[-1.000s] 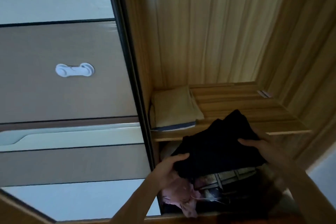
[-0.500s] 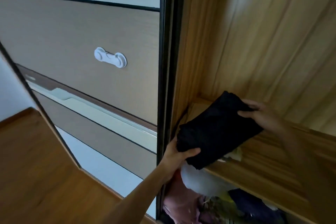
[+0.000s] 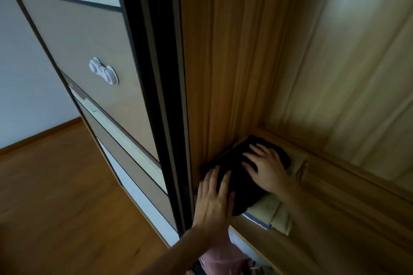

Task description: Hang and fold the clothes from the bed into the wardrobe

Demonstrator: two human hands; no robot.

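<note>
1. The wardrobe (image 3: 223,73) stands open, and its wooden shelf (image 3: 330,185) carries a small stack pushed into the left rear corner.
2. The folded black garment (image 3: 240,176) lies on top of that stack. Its left edge is against the wardrobe's side panel.
3. Under it is a folded beige cloth (image 3: 270,210), which sticks out at the front and right. A thin blue-edged layer shows at its lower front corner.
4. Below the shelf, a pink garment (image 3: 223,257) shows in the lower compartment, partly hidden by the left forearm.
5. The left hand (image 3: 212,203) reaches up from the bottom edge and lies palm down on the near end of the black garment. Its grip is released, with the fingers straight and slightly spread.
6. The right hand (image 3: 266,167) comes in from the right and rests flat on the far half of the garment. Its fingers are splayed, so this grip is also released, pressing rather than grasping.
7. The wardrobe's interior is light wood with vertical grain. The black garment looks soft and thick, with rounded folded edges.
8. To the left is a sliding door (image 3: 89,40) with dark frames and brown and pale panels. It bears a white plastic latch (image 3: 103,71).
9. Beyond the door are a wooden floor (image 3: 55,185) and a pale wall (image 3: 22,73).
</note>
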